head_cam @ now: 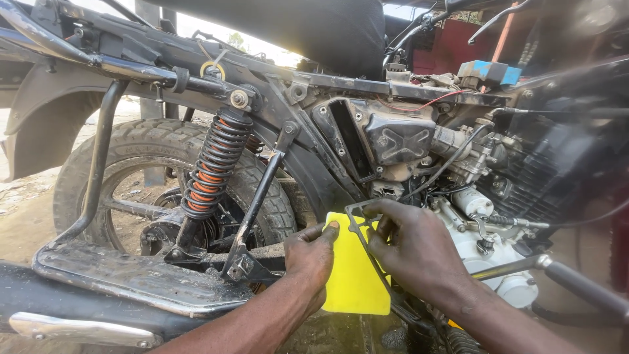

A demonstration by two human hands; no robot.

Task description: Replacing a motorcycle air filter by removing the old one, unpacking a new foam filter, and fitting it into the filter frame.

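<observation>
The person works at the side of a stripped motorcycle. The left hand presses a bright yellow sheet from its left edge, thumb tip on the sheet's upper left corner and the other fingers curled behind it, so the hand is closed on the sheet. The right hand lies over the sheet's right side, and its fingers pinch a thin dark frame-shaped gasket that rests against the top of the yellow sheet; the hand is clamped on that gasket. The sheet stands roughly upright, just below the open air-box housing and in front of the lower frame.

To the left, a coiled rear shock absorber with orange showing between its black coils slants down in front of the rear tyre. A metal footrest plate runs along the bottom left. To the right of the hands sits the pale engine casing, with a kick lever reaching out toward the right edge. A blue-topped box sits on the upper frame.
</observation>
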